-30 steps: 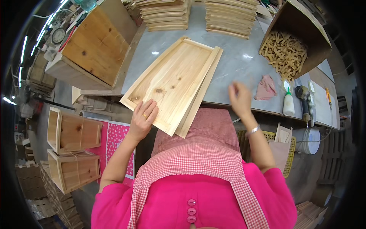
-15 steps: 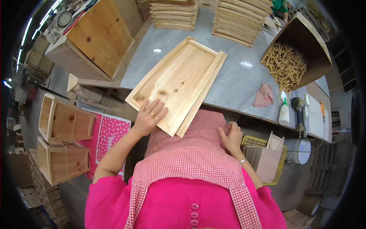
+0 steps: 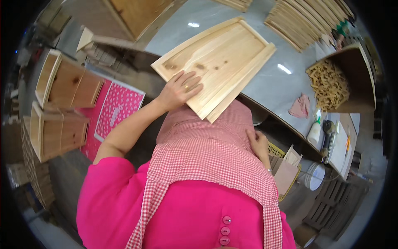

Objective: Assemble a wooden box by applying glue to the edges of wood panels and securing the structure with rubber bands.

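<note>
A pale wooden panel (image 3: 219,62) with raised strips along its edges, wider at the far end, lies slantwise over the table's front edge, its near end above my lap. Along its lower right side runs a loose-looking strip or second board (image 3: 240,85); whether it is attached I cannot tell. My left hand (image 3: 179,92) grips the panel's near left edge, four fingers spread on the top face and the thumb out of sight. Beside my right hip, my right hand (image 3: 259,145) rests against the checked apron (image 3: 207,145), thumb apart from the fingers, nothing visible in it.
The grey table (image 3: 174,33) bears stacked wooden panels (image 3: 306,20), an open box of wood pieces (image 3: 329,85), a pink cloth (image 3: 299,106), a glue bottle (image 3: 314,133) and a dark power tool (image 3: 327,137). Wooden planters (image 3: 68,81) stand at left; a white bucket (image 3: 315,176) at right.
My view has tilted and turned, so the table's things sit differently in the picture. The left hand stays on the panel. My right hand has drawn in closer against the apron.
</note>
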The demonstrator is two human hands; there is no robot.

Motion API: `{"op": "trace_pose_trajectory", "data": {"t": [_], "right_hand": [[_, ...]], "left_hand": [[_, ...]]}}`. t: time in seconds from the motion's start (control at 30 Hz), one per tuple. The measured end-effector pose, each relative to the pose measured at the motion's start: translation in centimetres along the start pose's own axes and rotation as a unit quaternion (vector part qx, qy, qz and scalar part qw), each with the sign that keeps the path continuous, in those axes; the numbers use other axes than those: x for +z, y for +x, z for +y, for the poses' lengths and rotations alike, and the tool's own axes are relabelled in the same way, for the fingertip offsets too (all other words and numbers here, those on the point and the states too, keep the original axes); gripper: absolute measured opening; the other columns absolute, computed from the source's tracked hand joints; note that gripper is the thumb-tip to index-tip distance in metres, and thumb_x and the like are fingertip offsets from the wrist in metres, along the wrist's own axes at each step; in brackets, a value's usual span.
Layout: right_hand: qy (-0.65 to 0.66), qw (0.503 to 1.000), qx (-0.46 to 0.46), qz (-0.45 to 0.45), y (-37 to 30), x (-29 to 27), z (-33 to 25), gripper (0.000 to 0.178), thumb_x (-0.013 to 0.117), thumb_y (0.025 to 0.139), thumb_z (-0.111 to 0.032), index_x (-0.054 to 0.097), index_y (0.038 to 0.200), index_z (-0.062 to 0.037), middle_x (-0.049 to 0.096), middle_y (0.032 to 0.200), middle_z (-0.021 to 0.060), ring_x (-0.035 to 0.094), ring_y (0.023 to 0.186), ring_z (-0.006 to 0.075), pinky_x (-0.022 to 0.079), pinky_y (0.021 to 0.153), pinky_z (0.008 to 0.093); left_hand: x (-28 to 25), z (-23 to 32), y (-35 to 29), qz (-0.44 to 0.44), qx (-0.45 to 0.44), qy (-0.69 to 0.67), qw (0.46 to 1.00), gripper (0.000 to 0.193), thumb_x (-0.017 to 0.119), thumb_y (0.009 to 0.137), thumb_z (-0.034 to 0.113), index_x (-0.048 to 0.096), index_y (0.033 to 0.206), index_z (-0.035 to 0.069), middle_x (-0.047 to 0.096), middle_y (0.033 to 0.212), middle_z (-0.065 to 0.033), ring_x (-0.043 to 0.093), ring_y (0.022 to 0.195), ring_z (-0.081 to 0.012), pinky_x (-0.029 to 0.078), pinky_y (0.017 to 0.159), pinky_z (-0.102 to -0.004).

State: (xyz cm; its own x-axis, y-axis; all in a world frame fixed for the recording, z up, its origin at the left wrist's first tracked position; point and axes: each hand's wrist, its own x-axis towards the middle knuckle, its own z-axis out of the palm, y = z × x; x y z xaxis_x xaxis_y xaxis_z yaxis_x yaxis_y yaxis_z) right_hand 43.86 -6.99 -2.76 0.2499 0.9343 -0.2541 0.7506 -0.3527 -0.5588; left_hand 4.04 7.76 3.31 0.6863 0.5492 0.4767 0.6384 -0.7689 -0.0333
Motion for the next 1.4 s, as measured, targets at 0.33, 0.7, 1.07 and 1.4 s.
{"op": "trace_pose_trajectory", "data": {"t": [0.33, 0.7, 1.07, 1.4], "right_hand": [[-0.047, 0.981, 0.143, 0.123, -3.1, 0.8, 8.1, 0.039, 0.062, 0.096, -0.036, 0.074, 0.094, 0.0002, 0.069, 0.090, 0.0285, 0.068, 0.085, 0.0471, 0.052, 0.073, 0.0516], [-0.057, 0.965, 0.074, 0.246, -2.2, -0.6, 7.0, 0.028, 0.065, 0.094, -0.025, 0.069, 0.097, 0.0025, 0.066, 0.095, 0.0219, 0.066, 0.083, 0.0394, 0.051, 0.075, 0.0473], [0.117, 0.918, -0.080, 0.371, 5.2, -8.9, -5.6, 0.013, 0.061, 0.096, -0.008, 0.067, 0.099, 0.0039, 0.063, 0.087, 0.0150, 0.063, 0.078, 0.0271, 0.050, 0.072, 0.0347], [0.020, 0.891, -0.240, 0.385, 20.6, -14.1, -9.2, 0.025, 0.063, 0.091, -0.014, 0.065, 0.111, 0.0008, 0.065, 0.105, 0.0196, 0.063, 0.096, 0.0380, 0.050, 0.083, 0.0457]], "left_hand": [[0.3, -0.1, -1.0, 0.015, 0.008, 0.018, 1.000, 0.036, 0.056, 0.088, 0.019, 0.065, 0.122, 0.012, 0.063, 0.131, -0.0082, 0.057, 0.129, -0.0289, 0.044, 0.108, -0.0497], [-7.3, -1.5, 5.1, 0.220, -0.484, -0.622, 0.575, 0.043, 0.068, 0.090, 0.008, 0.059, 0.131, -0.001, 0.063, 0.131, -0.0172, 0.060, 0.123, -0.0318, 0.051, 0.101, -0.0418], [0.3, 0.7, 6.1, 0.122, -0.543, -0.794, 0.243, 0.064, 0.071, 0.090, 0.015, 0.041, 0.144, 0.001, 0.054, 0.140, -0.0161, 0.052, 0.130, -0.0322, 0.044, 0.112, -0.0468], [-4.3, -3.5, 10.3, -0.084, -0.570, -0.602, 0.552, 0.059, 0.068, 0.096, 0.021, 0.043, 0.142, -0.007, 0.063, 0.126, -0.0177, 0.065, 0.113, -0.0273, 0.056, 0.093, -0.0410]]}}
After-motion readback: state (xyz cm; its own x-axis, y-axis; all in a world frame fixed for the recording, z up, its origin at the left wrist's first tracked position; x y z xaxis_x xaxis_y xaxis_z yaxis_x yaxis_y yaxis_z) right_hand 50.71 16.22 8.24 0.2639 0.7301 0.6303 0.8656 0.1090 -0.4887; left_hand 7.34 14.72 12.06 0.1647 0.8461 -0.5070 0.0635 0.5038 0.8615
